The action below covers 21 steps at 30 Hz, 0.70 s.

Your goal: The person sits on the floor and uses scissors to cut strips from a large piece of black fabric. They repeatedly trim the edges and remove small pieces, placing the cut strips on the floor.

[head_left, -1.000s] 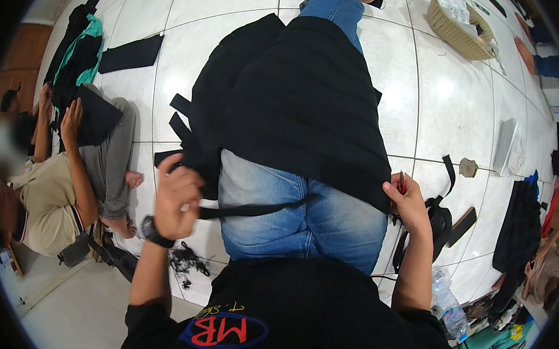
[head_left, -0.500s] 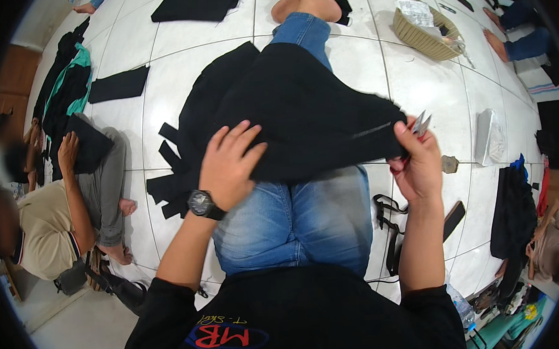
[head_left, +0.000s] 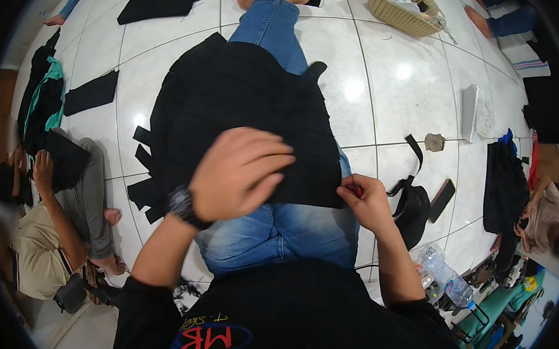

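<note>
On my feed, one broad black fabric piece [head_left: 269, 105] lies across one pair of faded blue denim jeans [head_left: 275, 235], its four flat black strap ends [head_left: 141, 194] pointing left; I can't tell its long axis. The right hand [head_left: 369, 202] pinches its near right corner, gripping one small red object [head_left: 358, 190] too. The left hand [head_left: 238, 174] spreads loosely over it; contact I can't tell.

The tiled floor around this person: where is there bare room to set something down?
The widest bare patch lies between the black fabric, the basket and the white packet. A narrower one separates the fabric from the folded black piece. It is crowded beside the right hand: black bag and dark flat slab, with a plastic bottle further back.
</note>
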{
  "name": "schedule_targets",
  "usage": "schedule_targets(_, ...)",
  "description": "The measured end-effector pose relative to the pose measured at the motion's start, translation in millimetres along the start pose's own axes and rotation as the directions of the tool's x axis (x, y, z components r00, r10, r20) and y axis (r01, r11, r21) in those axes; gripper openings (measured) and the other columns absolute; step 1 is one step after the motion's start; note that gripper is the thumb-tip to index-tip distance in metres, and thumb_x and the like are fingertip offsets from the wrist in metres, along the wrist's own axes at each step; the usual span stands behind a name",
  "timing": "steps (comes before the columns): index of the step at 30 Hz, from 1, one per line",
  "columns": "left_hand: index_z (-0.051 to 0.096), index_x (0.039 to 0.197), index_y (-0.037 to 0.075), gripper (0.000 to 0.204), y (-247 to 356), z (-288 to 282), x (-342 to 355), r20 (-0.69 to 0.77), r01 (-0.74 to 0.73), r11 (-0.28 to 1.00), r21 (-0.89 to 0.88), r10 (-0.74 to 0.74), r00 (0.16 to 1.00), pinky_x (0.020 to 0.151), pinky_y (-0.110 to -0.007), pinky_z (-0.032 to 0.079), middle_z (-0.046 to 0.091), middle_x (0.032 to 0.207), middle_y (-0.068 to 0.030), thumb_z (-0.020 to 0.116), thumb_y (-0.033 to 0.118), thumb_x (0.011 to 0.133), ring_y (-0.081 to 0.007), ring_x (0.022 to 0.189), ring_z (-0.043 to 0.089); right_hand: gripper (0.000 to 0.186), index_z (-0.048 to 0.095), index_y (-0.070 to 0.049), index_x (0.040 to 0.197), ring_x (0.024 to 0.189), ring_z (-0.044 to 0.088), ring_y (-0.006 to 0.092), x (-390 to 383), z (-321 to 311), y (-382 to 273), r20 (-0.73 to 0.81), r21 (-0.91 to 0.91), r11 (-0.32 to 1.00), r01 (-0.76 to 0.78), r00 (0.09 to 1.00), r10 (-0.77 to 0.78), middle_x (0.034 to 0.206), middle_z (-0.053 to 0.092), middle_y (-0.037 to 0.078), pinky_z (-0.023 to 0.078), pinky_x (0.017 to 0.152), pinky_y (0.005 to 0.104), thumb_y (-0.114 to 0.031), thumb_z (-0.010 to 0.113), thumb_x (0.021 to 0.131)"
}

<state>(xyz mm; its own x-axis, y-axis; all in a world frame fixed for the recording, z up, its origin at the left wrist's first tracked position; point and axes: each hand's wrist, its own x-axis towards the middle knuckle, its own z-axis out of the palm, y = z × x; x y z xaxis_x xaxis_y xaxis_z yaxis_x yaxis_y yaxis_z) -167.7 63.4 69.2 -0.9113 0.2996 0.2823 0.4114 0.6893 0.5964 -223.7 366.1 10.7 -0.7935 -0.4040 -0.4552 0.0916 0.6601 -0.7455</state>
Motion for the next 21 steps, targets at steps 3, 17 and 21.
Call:
schedule_targets(3, 0.073, 0.111, 0.01, 0.021, -11, 84, 50, 0.093, -0.081, 0.967, -0.24, 0.106, 0.99, 0.11, -0.048, 0.039, 0.07, 0.116, -0.0059, 0.067, 0.018, 0.093, -0.0245, 0.123, 0.059, 0.009, 0.068, 0.002, 0.087, 0.059, 0.045, 0.0054, 3, 0, -8, 0.007, -0.05, 0.996, 0.079, 0.997, -0.079, 0.063, 0.054, -0.002, 0.037, 0.055, 0.0255, -0.006, 0.072, 0.089)
schedule_targets(17, 0.067, 0.086, 0.012, 0.007, -16, 142, 56, 0.042, 0.122, 0.956, -0.268, -0.115, 0.993, 0.117, -0.05, 0.033, 0.065, 0.081, -0.0012, 0.068, 0.017, 0.091, -0.0226, 0.089, 0.064, 0.019, 0.067, 0.0, 0.087, 0.055, 0.044, 0.0114, 0, 20, 9, -0.081, 0.184, 0.982, -0.042, 0.995, 0.058, 0.06, 0.054, 0.004, 0.038, 0.053, 0.0314, -0.018, 0.072, 0.09)
schedule_targets(21, 0.066, 0.086, 0.012, 0.007, -19, 144, 55, -0.007, 0.077, 0.963, -0.258, -0.081, 0.997, 0.115, -0.048, 0.035, 0.064, 0.08, -0.0013, 0.068, 0.016, 0.091, -0.0224, 0.087, 0.063, 0.017, 0.069, 0.0, 0.089, 0.056, 0.044, 0.0059, 12, 11, 10, -0.028, 0.357, 0.931, -0.076, 0.995, 0.092, 0.063, 0.056, -0.002, 0.036, 0.051, 0.0273, -0.016, 0.075, 0.088)
